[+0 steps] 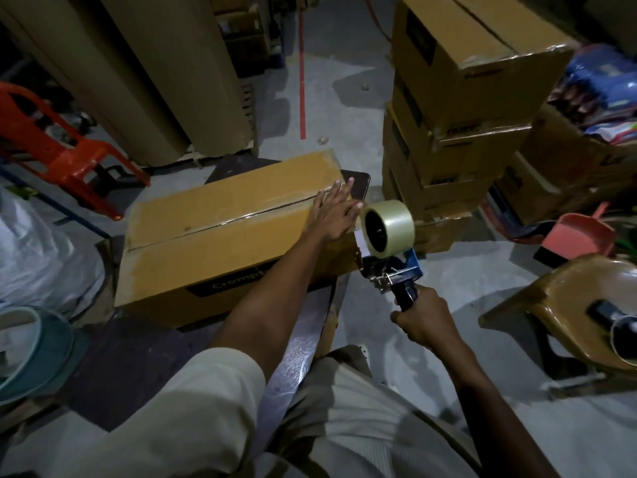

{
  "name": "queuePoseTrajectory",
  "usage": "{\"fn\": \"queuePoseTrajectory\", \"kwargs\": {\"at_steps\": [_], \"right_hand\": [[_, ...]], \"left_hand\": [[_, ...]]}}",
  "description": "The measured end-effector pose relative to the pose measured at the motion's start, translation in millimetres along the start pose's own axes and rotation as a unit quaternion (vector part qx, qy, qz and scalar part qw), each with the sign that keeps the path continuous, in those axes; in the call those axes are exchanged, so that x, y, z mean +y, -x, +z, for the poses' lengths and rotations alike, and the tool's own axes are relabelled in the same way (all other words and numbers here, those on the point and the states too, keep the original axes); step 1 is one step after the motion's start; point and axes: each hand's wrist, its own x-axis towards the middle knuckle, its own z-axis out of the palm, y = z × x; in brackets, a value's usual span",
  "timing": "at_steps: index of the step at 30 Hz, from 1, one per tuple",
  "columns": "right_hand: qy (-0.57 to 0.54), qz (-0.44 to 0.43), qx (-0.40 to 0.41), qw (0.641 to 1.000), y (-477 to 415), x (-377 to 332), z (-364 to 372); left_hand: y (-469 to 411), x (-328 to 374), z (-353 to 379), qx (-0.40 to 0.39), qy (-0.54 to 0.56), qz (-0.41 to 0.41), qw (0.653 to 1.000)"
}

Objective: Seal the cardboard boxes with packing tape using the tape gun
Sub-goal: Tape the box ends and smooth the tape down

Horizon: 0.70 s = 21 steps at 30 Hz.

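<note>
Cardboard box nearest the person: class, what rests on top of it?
The left hand lies flat on the right end of the box, over the centre seam. The seam under the palm is hidden.

The print on the near side of the cardboard box is covered in part by the left forearm; only the letters "Crompt" can be read. The handle of the tape gun is largely enclosed by the right hand, by which it is gripped. Whether the tape's free end is touching the box cannot be determined. Markings on the stacked boxes are blurred and unreadable, and the stack is cut off by the top edge. Two small objects on the floor are too small to be identified. The orange chair is cropped at the left edge, and a dark item on the brown chair is cropped at the right edge.
</note>
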Motion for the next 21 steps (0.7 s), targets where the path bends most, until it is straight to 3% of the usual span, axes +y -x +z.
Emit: {"fn": "queuePoseTrajectory", "kwargs": {"at_steps": [9,12,14,16,21], "right_hand": [[-0.217,0.069,-0.044,0.973,-4,-1,5],[-0.179,0.096,-0.04,0.978,-9,11,16],[-0.09,0.116,-0.085,0.985,-4,33,26],[-0.088,0.15,-0.144,0.974,9,55,35],[-0.082,0.115,-0.114,0.983,-4,68,28]], "left_hand": [[4,6,-7,0.001,0.026,-0.013,1.0],[3,6,-4,0.001,0.025,-0.01,1.0],[3,2,-2,0.003,0.031,-0.014,0.999],[2,-3,0,0.002,0.034,-0.016,0.999],[-2,-3,2,0.044,0.074,-0.009,0.996]]}}
